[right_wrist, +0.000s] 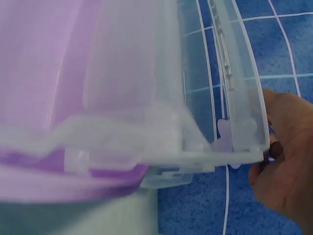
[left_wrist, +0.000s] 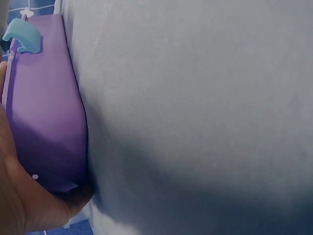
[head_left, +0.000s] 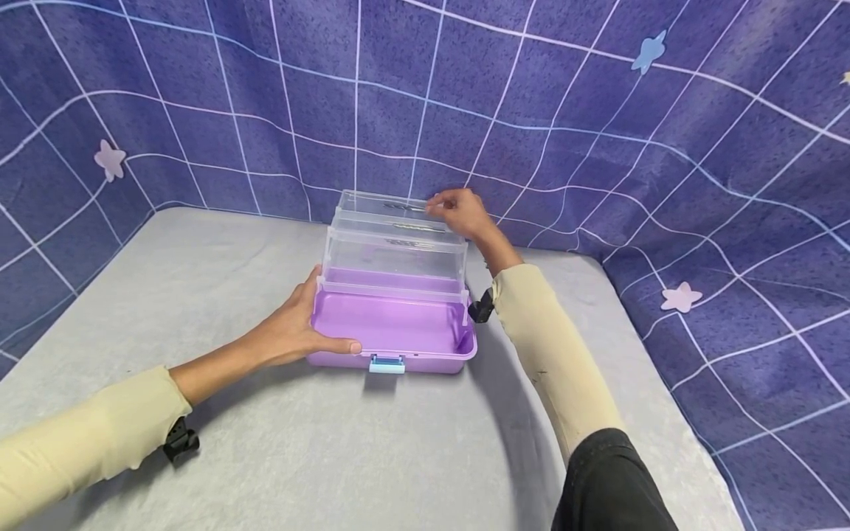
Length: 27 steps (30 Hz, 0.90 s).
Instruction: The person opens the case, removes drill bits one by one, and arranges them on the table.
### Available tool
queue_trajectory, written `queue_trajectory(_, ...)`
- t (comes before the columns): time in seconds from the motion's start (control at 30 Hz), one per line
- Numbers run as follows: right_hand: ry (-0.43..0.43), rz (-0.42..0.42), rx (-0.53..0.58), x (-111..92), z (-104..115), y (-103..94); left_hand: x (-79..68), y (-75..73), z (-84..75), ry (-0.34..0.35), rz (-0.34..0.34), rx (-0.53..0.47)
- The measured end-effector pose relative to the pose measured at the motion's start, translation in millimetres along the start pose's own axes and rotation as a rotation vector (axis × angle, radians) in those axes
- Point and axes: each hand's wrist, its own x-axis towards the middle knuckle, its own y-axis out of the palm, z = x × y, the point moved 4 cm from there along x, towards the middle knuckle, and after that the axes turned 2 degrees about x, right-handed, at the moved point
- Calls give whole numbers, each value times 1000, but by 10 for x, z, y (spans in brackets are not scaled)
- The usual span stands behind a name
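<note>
A purple storage box [head_left: 398, 324] stands open on the table, a light blue latch [head_left: 387, 364] at its front. Clear plastic tiers [head_left: 398, 254] rise in steps behind its base and lean back, with the clear lid [head_left: 372, 201] topmost. My left hand [head_left: 292, 324] grips the box's left end, its thumb along the front rim. The left wrist view shows that hand [left_wrist: 29, 200] wrapped around the end wall. At the upper right corner of the lid, my right hand [head_left: 460, 210] pinches the edge with curled fingers; part of those fingers is hidden behind the plastic in the right wrist view.
The grey-covered table [head_left: 412, 450] extends around the box. Close behind it hangs a blue-purple curtain [head_left: 319, 110] with a white grid and star shapes. A small black wrist camera [head_left: 181, 441] sits by the left sleeve, another camera [head_left: 481, 306] by the right.
</note>
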Motion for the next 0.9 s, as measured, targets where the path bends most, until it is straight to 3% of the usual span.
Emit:
queue_trajectory(0.27,8,40,-88,41,20,89,10,7,-3,5,0,-1)
queue_trajectory(0.9,65,-34,-142,30,7,101,6,-4,0,-2,0,-1)
